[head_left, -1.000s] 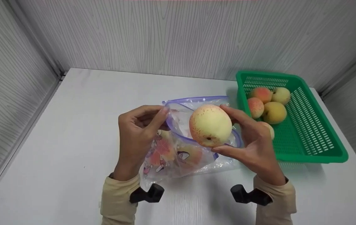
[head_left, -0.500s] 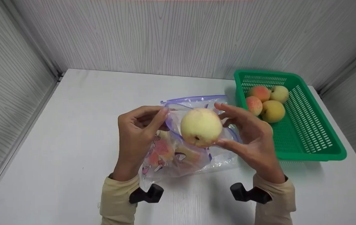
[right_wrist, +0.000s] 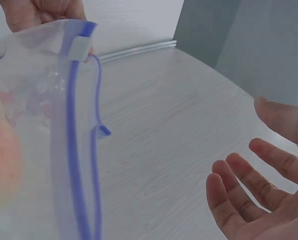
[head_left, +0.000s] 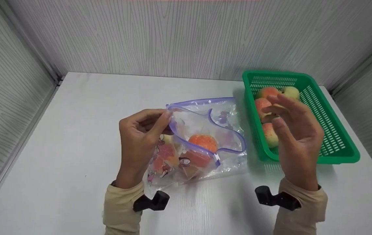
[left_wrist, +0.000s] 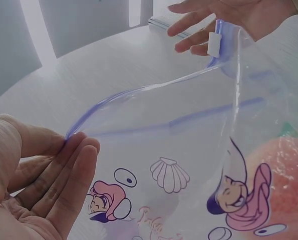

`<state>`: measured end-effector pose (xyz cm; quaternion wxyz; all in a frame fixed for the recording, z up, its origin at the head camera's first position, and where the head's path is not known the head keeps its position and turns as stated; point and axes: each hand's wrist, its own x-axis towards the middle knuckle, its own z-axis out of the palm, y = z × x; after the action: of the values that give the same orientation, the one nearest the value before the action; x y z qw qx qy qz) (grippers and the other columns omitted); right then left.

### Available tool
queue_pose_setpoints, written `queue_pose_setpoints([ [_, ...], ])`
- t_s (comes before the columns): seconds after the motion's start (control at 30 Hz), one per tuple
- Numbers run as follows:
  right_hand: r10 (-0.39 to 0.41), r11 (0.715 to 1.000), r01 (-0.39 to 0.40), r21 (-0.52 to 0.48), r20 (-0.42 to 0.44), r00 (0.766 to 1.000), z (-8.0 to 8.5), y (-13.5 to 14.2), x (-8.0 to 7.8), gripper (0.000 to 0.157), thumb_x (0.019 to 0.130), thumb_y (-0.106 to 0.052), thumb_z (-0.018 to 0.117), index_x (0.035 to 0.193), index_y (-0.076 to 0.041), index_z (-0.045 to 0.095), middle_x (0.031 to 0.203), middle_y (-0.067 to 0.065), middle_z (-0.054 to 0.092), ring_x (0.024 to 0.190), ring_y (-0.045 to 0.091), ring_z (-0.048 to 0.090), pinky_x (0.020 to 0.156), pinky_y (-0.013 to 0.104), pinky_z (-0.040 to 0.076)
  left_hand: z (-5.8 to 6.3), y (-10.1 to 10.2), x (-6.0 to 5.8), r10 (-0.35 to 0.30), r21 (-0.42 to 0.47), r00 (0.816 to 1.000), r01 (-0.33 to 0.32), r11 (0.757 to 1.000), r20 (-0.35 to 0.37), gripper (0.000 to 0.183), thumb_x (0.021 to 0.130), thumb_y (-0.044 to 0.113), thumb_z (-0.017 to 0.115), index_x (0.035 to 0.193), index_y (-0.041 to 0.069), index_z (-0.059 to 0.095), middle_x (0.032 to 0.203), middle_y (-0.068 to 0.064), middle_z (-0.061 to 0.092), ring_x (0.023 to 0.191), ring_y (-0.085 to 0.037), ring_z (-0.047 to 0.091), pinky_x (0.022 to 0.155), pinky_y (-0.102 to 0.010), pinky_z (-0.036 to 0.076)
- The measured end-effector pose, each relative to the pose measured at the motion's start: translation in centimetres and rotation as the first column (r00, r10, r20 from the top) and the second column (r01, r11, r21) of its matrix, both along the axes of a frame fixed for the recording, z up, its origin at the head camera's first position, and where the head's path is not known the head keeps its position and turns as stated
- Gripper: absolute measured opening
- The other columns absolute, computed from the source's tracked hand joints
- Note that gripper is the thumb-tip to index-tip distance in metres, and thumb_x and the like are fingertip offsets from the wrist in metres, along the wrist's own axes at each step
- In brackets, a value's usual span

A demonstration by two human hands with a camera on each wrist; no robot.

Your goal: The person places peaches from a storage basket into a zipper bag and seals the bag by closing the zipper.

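My left hand pinches the purple zip rim at the left corner of a clear zip bag with cartoon prints. The bag's mouth gapes, and an orange-red peach shows through it, with other peaches behind the printed film. In the left wrist view, thumb and fingers meet on the purple strip. A white slider sits at the zip's end. My right hand is raised over the near left side of the green basket, fingers relaxed and holding nothing.
Several peaches lie along the basket's left side, partly hidden by the right hand. The basket stands right of the bag on a white table. Grey wood-grain panels enclose the back and sides.
The pale peach in my right hand went down into the bag and left the fingers. The right hand then moved right, over the basket. My left hand stayed at the bag's rim.
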<state>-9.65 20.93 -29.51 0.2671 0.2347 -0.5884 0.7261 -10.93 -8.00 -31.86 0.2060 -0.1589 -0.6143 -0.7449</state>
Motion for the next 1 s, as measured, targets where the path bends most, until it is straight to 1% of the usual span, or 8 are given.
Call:
queue_pose_setpoints([
  [0.13,-0.063,0.998,0.064,-0.022,0.020,0.998,1.0,1.8,-0.5,0.034,0.092,0.011,0.061,0.126,0.012,0.059,0.124,0.029,0.061,0.106,0.039,0.062,0.085,0.037,0.057,0.1,-0.1,0.0,-0.006,0.000,1.000,0.006,1.000,0.003,0.014,0.094,0.004,0.072,0.098,-0.009,0.074,0.087,-0.018,0.074,0.069,-0.034,0.073,0.065,-0.043,0.064],
  [0.3,-0.180,0.966,0.147,0.211,0.151,0.972,2.9,4.4,-2.0,0.036,0.091,0.003,0.070,0.127,0.006,0.063,0.127,0.024,0.061,0.111,0.035,0.059,0.091,0.029,0.055,0.0,-0.2,0.0,-0.003,-0.010,1.000,0.003,1.000,0.012,0.014,0.094,0.004,0.071,0.098,-0.008,0.075,0.087,-0.018,0.074,0.071,-0.032,0.074,0.066,-0.042,0.064],
  [0.37,-0.274,0.901,0.173,0.397,0.212,0.938,3.6,5.5,-3.0,0.039,0.093,-0.009,0.074,0.129,0.000,0.064,0.129,0.016,0.062,0.113,0.029,0.059,0.093,0.025,0.054,-0.1,-0.2,-0.1,-0.002,-0.016,1.000,0.002,1.000,0.014,0.013,0.094,0.004,0.071,0.099,-0.007,0.075,0.088,-0.018,0.074,0.071,-0.032,0.074,0.066,-0.042,0.064],
  [0.43,-0.361,0.800,0.159,0.578,0.252,0.898,3.9,6.4,-4.2,0.042,0.094,-0.021,0.074,0.133,-0.007,0.063,0.131,0.010,0.062,0.116,0.023,0.059,0.093,0.024,0.052,0.0,-0.2,-0.1,-0.005,-0.019,1.000,0.005,1.000,0.016,0.013,0.094,0.004,0.071,0.099,-0.007,0.075,0.088,-0.017,0.075,0.071,-0.032,0.074,0.066,-0.042,0.064],
  [0.53,-0.439,0.615,0.044,0.788,0.296,0.848,4.1,7.6,-6.3,0.054,0.095,-0.039,0.071,0.139,-0.010,0.058,0.136,0.009,0.060,0.120,0.023,0.059,0.094,0.031,0.052,0.1,-0.3,0.0,-0.009,-0.017,1.000,0.009,1.000,0.013,0.012,0.094,0.004,0.071,0.098,-0.007,0.075,0.087,-0.018,0.074,0.070,-0.031,0.074,0.065,-0.041,0.064],
  [0.57,-0.440,0.577,-0.018,0.816,0.330,0.835,4.0,8.0,-6.9,0.058,0.095,-0.042,0.070,0.141,-0.010,0.056,0.138,0.011,0.058,0.122,0.026,0.058,0.095,0.036,0.051,0.1,-0.3,0.0,-0.009,-0.016,1.000,0.009,1.000,0.012,0.012,0.094,0.003,0.071,0.098,-0.007,0.075,0.087,-0.019,0.074,0.070,-0.031,0.074,0.065,-0.040,0.064],
  [0.83,-0.459,0.356,-0.433,0.828,0.558,0.691,2.1,10.0,-11.1,0.081,0.094,-0.050,0.069,0.147,0.005,0.041,0.144,0.032,0.046,0.127,0.046,0.051,0.099,0.057,0.053,0.4,-0.1,-0.1,-0.022,-0.009,1.000,0.022,1.000,0.010,0.013,0.094,0.003,0.071,0.099,-0.009,0.074,0.088,-0.022,0.073,0.070,-0.031,0.074,0.065,-0.040,0.064],
  [1.0,-0.469,0.276,-0.588,0.760,0.641,0.608,0.8,10.7,-11.8,0.078,0.094,-0.047,0.070,0.143,0.008,0.044,0.140,0.032,0.048,0.121,0.045,0.054,0.092,0.059,0.056,0.4,0.0,0.0,-0.031,-0.001,0.999,0.031,1.000,0.010,0.012,0.094,0.003,0.071,0.098,-0.008,0.075,0.087,-0.022,0.073,0.069,-0.031,0.074,0.065,-0.040,0.064],
])
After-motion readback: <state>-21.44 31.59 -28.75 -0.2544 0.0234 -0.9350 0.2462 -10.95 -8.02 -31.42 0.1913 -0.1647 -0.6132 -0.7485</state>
